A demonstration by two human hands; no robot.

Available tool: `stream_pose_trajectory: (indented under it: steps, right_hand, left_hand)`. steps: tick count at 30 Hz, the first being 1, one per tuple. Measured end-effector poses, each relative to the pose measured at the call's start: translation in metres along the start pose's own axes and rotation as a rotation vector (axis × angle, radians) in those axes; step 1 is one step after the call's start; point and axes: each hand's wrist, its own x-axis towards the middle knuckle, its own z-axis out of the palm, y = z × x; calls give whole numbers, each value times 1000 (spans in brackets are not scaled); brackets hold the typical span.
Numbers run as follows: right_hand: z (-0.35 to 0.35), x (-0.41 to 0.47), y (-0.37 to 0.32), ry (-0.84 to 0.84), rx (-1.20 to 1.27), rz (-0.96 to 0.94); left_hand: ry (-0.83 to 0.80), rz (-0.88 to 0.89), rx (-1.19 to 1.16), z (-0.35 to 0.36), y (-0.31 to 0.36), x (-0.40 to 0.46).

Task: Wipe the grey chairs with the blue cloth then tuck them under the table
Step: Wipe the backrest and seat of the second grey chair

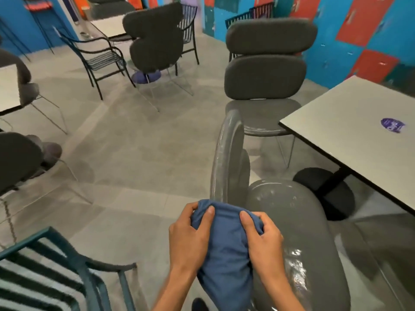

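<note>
A grey tiled floor (139,153) is seen across most of the view, with blue and red panelled walls (359,30) behind. A white table (350,135) is set at the right on a black pedestal, and a round purple sticker (391,125) is stuck on its top. A grey chair (265,70) with a two-cushion back is placed at the table's far corner, its seat just beside the edge. A nearer grey chair, glossy (298,223), is seen from above, beside the table and not tucked under. A teal wire chair (56,277) is found at lower left. The cloth (224,243) is bunched and held in front of the glossy chair. It is gripped at its upper edge by the left hand (190,236) and the right hand (262,236), fingers curled into the fabric, thumbs on top.
</note>
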Motion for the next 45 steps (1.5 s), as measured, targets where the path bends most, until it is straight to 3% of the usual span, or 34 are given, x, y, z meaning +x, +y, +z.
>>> stream_pose_trajectory:
  steps: [13,28,45]
  right_hand:
    - [0,-3,12,98,-58,-17]
    - [59,42,-9,406,-301,62]
    - [76,128,-30,317,-441,76]
  left_hand:
    - [-65,74,56,6,-5,14]
    - [-518,226,58,12,-18,146]
    - [-608,326,101,40,-10,239]
